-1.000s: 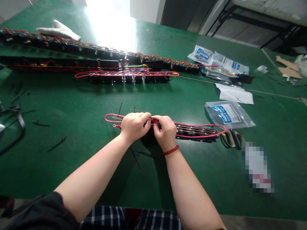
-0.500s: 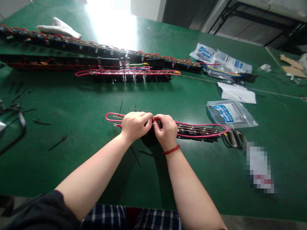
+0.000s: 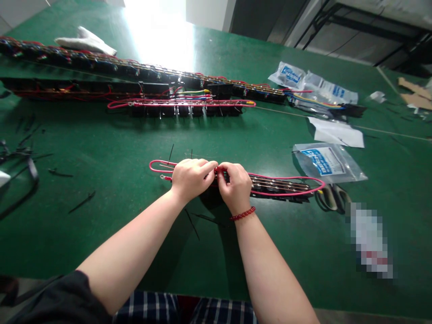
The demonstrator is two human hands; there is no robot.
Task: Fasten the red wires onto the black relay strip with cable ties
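My left hand (image 3: 192, 177) and my right hand (image 3: 235, 184) meet over the middle of a narrow black strip assembly (image 3: 281, 185) with metal rods along it. Fingers and thumbs of both hands are pinched together, fingertips nearly touching. A bit of red shows between them, but what they grip is mostly hidden. A red wire (image 3: 153, 165) runs along the assembly and loops out at both ends. Left of my left hand a ring terminal (image 3: 163, 177) sticks out. Thin black strips, apparently cable ties (image 3: 171, 153), stand up behind the left hand. Right of the assembly lie scissors (image 3: 335, 198).
Longer wired black assemblies (image 3: 151, 72) stretch across the back, with a shorter red-wired one (image 3: 189, 108) in front. A white glove (image 3: 86, 41) lies behind them. Plastic bags (image 3: 330, 162) and white paper (image 3: 335, 132) are at right. Black scraps (image 3: 83, 201) litter the left.
Both hands keep their pinch at the same spot on the assembly. The whole view has shifted slightly; otherwise little differs.
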